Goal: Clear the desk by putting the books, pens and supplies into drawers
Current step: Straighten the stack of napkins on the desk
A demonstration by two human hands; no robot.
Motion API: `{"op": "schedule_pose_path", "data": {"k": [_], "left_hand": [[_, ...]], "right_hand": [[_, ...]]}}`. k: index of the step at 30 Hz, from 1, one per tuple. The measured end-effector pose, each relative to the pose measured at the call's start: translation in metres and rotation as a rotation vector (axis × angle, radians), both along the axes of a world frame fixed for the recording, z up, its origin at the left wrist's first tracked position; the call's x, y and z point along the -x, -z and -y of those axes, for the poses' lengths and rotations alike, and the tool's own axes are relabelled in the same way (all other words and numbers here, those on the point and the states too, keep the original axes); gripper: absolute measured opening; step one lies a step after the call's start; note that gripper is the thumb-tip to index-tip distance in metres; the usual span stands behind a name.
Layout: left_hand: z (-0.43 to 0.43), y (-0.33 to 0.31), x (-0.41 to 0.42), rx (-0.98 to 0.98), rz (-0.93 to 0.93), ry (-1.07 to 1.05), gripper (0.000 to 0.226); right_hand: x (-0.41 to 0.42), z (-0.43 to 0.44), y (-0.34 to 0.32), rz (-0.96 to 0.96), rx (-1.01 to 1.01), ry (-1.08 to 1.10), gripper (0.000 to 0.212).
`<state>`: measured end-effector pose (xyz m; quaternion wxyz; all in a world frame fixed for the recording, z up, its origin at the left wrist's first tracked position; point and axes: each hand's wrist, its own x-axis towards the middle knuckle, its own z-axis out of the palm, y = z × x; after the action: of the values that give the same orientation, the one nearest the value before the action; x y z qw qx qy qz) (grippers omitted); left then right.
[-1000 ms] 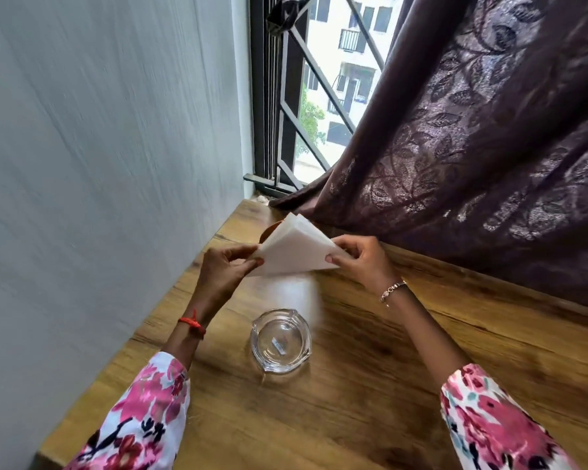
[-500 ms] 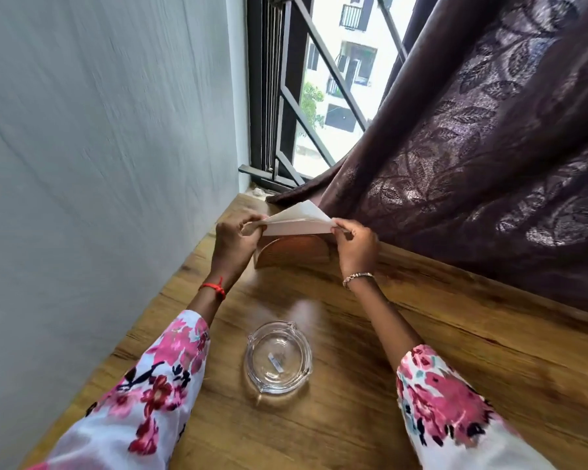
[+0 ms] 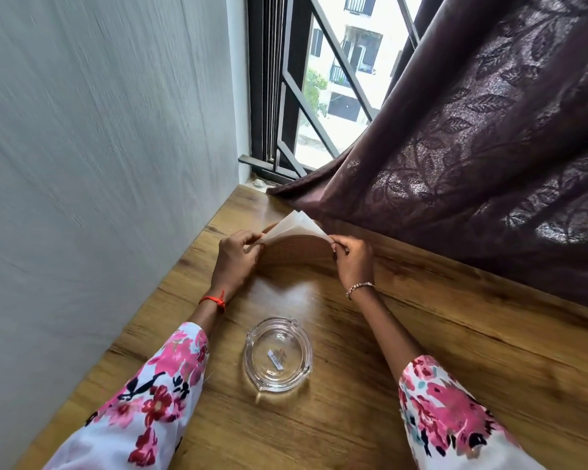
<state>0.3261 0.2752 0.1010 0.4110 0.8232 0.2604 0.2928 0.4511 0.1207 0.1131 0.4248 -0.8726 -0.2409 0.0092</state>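
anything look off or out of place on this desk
Nothing is spilled or broken. The curtain sags onto the desk, right by the papers that the left hand and right hand pinch. The ashtray shows a barcode label at its base.

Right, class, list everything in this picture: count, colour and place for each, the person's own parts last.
napkins: one stack, white, at the holder's top
napkin holder: one, brown, far side of the desk by the curtain
ashtray: one, clear glass, on the desk between the forearms
desk: one, brown wood, below
curtain: one, dark purple, right
window grille: one, black, top centre
wall: one, pale grey, left
left hand: one, pinches the napkins' left corner
right hand: one, pinches their right corner
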Motion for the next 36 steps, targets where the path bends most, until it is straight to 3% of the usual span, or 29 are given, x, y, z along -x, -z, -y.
{"op": "schedule_pose_path", "data": {"k": [13, 25, 32, 36], "left_hand": [[0.023, 0.008, 0.03, 0.002, -0.013, 0.033, 0.025], [0.029, 0.004, 0.037, -0.041, 0.054, -0.009, 0.027], [0.033, 0.009, 0.041, 0.043, -0.001, -0.062, 0.047], [0.03, 0.016, 0.042, 0.11, -0.046, -0.14, 0.046]], "right_hand": [[0.013, 0.037, 0.008, -0.168, 0.052, -0.006, 0.019], [0.007, 0.037, 0.0, -0.201, -0.107, -0.065, 0.021], [0.003, 0.043, 0.01, -0.199, -0.072, -0.019, 0.026], [0.001, 0.045, 0.018, -0.229, -0.104, 0.05, 0.023]]}}
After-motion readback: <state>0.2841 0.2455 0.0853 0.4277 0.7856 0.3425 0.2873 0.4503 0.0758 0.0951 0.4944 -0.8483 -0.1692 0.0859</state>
